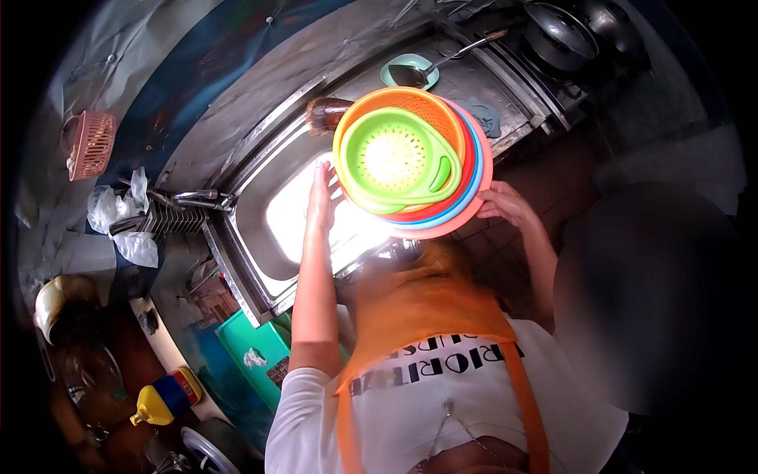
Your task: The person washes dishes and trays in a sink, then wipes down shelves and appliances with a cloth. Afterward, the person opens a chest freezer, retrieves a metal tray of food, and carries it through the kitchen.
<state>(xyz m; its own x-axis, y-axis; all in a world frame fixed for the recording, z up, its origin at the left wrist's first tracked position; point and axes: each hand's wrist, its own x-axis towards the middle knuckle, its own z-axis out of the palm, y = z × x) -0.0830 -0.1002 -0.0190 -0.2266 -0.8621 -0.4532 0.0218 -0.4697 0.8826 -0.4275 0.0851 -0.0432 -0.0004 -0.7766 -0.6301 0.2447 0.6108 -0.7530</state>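
Note:
Between my two hands is a nested stack of round plastic kitchenware, held above the sink's edge. On top is a lime-green colander with a side handle. Under it sits an orange colander, then red and blue rims, and a pink basin outermost. My right hand grips the pink rim at the right, thumb and fingers closed on it. At the stack's left side, my left hand supports it with fingers pointing upward; glare partly hides its contact.
The steel sink lies left, with a faucet and wire rack. A ladle rests on a pale green dish behind the stack. Lidded pots stand back right. A yellow bottle is at lower left.

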